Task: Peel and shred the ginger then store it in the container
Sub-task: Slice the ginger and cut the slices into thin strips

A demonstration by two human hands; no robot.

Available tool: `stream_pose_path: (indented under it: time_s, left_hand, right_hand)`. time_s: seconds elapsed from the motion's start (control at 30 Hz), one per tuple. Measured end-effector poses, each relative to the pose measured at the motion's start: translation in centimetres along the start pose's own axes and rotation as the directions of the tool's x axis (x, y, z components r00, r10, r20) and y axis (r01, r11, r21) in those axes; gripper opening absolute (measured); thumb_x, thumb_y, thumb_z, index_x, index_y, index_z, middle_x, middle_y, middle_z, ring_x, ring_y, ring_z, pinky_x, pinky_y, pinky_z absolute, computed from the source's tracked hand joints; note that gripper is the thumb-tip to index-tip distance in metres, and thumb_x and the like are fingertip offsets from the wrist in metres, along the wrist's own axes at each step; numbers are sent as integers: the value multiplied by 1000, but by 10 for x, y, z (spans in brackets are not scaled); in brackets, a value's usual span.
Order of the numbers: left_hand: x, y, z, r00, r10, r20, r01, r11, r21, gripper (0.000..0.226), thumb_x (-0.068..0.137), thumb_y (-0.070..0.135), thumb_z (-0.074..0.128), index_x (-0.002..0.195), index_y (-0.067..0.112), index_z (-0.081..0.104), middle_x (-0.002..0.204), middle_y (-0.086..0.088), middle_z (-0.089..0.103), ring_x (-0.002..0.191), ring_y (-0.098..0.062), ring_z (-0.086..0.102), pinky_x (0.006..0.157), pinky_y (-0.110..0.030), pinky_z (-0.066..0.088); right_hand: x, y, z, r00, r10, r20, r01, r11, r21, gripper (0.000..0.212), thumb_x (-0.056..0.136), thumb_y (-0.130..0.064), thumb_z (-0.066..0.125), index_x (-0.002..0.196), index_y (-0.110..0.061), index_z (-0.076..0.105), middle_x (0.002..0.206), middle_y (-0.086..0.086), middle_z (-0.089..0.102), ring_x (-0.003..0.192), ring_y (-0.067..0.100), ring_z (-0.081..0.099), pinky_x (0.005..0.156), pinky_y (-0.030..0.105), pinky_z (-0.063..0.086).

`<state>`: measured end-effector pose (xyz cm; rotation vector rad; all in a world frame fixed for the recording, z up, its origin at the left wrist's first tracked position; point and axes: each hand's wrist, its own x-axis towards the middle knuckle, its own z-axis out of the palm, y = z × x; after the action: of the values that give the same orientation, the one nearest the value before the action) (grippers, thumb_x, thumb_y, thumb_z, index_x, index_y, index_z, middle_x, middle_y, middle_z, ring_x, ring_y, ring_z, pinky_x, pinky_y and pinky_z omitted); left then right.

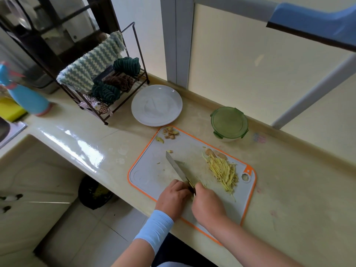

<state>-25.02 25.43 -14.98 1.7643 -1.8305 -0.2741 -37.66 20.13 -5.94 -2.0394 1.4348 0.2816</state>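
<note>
Clasped in the right hand point(208, 205) is what appears to be the dark handle of the knife point(176, 166), whose blade is laid slanting up and to the left across the cutting board point(150, 170). The left hand point(173, 195) is curled just beside the heel of the blade. Whether a piece of ginger is pinned under it cannot be told, since only a yellowish sliver is seen between the two hands.

The shredded ginger point(221, 170) is heaped on the right part of the board. A few thicker pieces point(213, 153) are touching its far end, and peel scraps point(170, 132) are gathered at the far left corner. The container point(229, 122) is stood on the counter just beyond the board, with its green lid on.

The shreds are judged light, damp and limp, likely to cling to skin and blade and to scatter if pinched. They are best gathered into one heap and lifted on the flat of the blade, or scooped from beneath with cupped fingers. The lid must be taken off first.
</note>
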Motion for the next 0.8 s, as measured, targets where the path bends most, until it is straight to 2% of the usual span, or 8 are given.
stream_pose_path:
  time_s: [0.07,0.13,0.3,0.4,0.57,0.7,0.8]
  left_hand:
    - [-2,-1,0,1000,-12,-10,12,1000,1,22,88,25,56,79,21,75,82,5,62,82,-13,52,67,-24,50]
    - [-3,-3,2,1000,-10,-20,11,1000,20,23,87,24,55,77,20,75,82,4,63,83,-12,50,66,-24,51]
    - [-1,-3,3,1000,-11,-28,12,1000,27,26,88,27,53,77,22,76,81,6,64,82,-10,50,68,-21,48]
    - [-1,-2,3,1000,-17,-26,18,999,30,25,87,27,53,75,22,75,81,6,64,82,-10,49,68,-20,47]
    - [-1,3,0,997,-68,-41,68,998,12,22,83,25,54,71,22,72,79,6,63,79,-9,50,63,-17,45]
    - [-1,3,0,994,-89,-66,89,996,-11,21,84,27,57,70,21,72,78,6,63,81,-7,48,68,-15,42]
    - [-3,1,1,994,-84,-65,84,996,-14,22,86,28,58,72,20,73,79,5,63,82,-8,49,68,-16,42]
  right_hand:
    - [-8,3,-1,1000,3,-27,-4,999,-34,14,96,-11,40,107,-20,43,110,10,65,104,31,63,66,32,34]
    - [-19,8,0,999,7,-35,-10,997,-74,26,96,-11,39,120,-19,44,110,9,66,104,29,64,66,32,33]
    - [-29,15,4,999,25,26,-23,997,-67,21,93,-6,37,109,-20,42,109,10,65,102,30,62,66,34,35]
    - [-17,7,7,999,33,42,-31,998,-60,29,94,-9,42,122,-17,44,114,11,63,106,30,62,73,36,45]
    - [6,-12,4,1000,2,7,-2,1000,-5,22,92,-6,38,110,-15,47,110,13,64,104,34,62,75,38,47]
    - [6,-10,1,1000,-13,0,13,1000,4,10,95,-10,40,100,-18,42,108,13,64,102,35,62,70,37,44]
    - [-9,1,0,1000,-17,-18,16,999,-39,19,95,-10,41,111,-17,45,110,11,65,104,32,63,71,37,44]
